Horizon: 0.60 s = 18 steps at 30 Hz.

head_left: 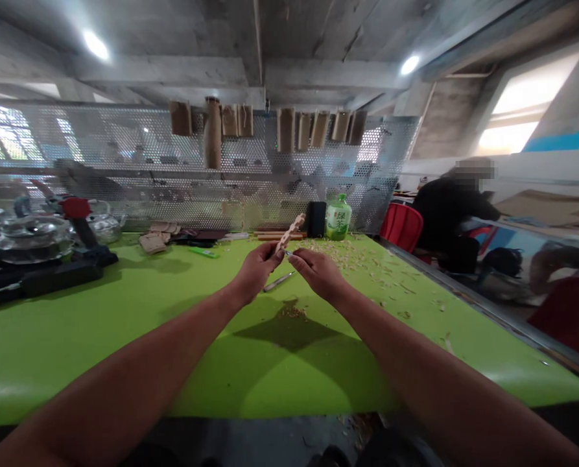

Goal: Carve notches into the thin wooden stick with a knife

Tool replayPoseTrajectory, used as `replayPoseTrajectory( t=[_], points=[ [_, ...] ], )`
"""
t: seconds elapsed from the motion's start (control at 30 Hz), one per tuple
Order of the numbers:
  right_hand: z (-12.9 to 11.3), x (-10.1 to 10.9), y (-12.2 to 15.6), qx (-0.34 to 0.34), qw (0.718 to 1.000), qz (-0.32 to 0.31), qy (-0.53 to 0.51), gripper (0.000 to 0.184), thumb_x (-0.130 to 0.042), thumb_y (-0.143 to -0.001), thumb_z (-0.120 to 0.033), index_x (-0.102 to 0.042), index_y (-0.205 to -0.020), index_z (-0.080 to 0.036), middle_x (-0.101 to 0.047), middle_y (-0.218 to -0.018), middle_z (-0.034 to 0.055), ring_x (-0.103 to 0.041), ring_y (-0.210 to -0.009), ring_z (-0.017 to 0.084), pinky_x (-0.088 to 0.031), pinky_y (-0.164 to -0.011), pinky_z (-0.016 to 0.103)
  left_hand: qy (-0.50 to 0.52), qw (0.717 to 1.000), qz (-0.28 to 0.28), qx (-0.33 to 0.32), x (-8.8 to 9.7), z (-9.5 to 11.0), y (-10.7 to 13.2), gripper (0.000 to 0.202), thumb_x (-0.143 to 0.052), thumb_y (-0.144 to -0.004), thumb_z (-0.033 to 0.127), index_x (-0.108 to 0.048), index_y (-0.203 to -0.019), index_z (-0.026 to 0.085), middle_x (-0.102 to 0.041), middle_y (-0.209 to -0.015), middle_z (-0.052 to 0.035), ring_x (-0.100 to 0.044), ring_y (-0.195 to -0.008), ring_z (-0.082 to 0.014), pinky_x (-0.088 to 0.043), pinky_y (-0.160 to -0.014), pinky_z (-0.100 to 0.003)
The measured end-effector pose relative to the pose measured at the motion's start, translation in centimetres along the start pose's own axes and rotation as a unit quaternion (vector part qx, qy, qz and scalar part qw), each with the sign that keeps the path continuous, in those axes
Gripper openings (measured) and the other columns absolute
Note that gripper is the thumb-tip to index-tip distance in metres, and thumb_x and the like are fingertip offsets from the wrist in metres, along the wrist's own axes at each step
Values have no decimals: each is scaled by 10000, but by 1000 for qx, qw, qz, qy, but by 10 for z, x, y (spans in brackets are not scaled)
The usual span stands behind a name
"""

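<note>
My left hand is closed around the lower end of a carved wooden stick, which slants up and to the right above the green table. My right hand is closed in a pinch on a small tool whose tip meets the stick near my left fingers; the tool is too small to name. A thin metal tool lies on the table just below both hands. A small pile of wood shavings sits under them.
Shavings litter the table's right side. A green bottle and a dark box stand by the perforated back panel. Power tools and glass lids crowd the left. A person in black sits at the right, beside a red chair.
</note>
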State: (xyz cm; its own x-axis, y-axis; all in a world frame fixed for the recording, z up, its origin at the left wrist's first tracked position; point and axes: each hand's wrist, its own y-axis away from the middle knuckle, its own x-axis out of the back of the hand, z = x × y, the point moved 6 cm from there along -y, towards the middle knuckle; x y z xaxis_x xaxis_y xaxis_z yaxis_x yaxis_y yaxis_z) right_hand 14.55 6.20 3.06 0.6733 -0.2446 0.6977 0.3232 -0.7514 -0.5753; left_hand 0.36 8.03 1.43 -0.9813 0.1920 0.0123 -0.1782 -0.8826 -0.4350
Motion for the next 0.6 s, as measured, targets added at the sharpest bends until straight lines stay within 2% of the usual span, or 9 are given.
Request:
replayPoseTrajectory(
  t=[0.1,0.23,0.3,0.47,0.6],
  points=[
    [0,3,0,-9,999,19,39,412,-427,-933,-537,-600,-774,-198,-558,-668,6,-476,-606,135,-268,-565,261,19,1000,10,18,3,-2,0,327,-663,-796,434,-647,-975,161,-453,-651,45,-319,-528,-69,-257,-480,-215],
    [5,4,-1,-37,992,30,117,412,-505,-888,-574,-594,-730,-204,-579,-679,8,-441,-583,126,-233,-554,265,59,997,42,35,12,-4,-1,410,-565,-847,544,-606,-1022,176,-446,-676,41,-314,-512,-73,-232,-449,-214],
    [6,3,-1,-33,989,25,143,400,-521,-883,-569,-608,-736,-207,-608,-718,19,-450,-601,131,-229,-559,270,28,998,52,23,15,-4,-1,428,-604,-818,553,-597,-1018,175,-441,-675,45,-318,-525,-73,-243,-463,-213],
    [-1,-2,1,9,984,17,179,356,-539,-888,-532,-648,-779,-212,-654,-787,41,-503,-664,152,-248,-586,279,-80,995,65,-11,16,-6,-3,363,-732,-725,393,-598,-976,168,-435,-674,57,-370,-598,-85,-316,-565,-216],
    [-5,-5,2,27,983,6,184,393,-509,-899,-557,-644,-770,-212,-663,-790,42,-519,-676,156,-253,-591,280,-140,982,126,-20,27,-6,-6,278,-710,-739,372,-602,-893,167,-468,-694,42,-396,-639,-101,-325,-597,-228]
  ],
)
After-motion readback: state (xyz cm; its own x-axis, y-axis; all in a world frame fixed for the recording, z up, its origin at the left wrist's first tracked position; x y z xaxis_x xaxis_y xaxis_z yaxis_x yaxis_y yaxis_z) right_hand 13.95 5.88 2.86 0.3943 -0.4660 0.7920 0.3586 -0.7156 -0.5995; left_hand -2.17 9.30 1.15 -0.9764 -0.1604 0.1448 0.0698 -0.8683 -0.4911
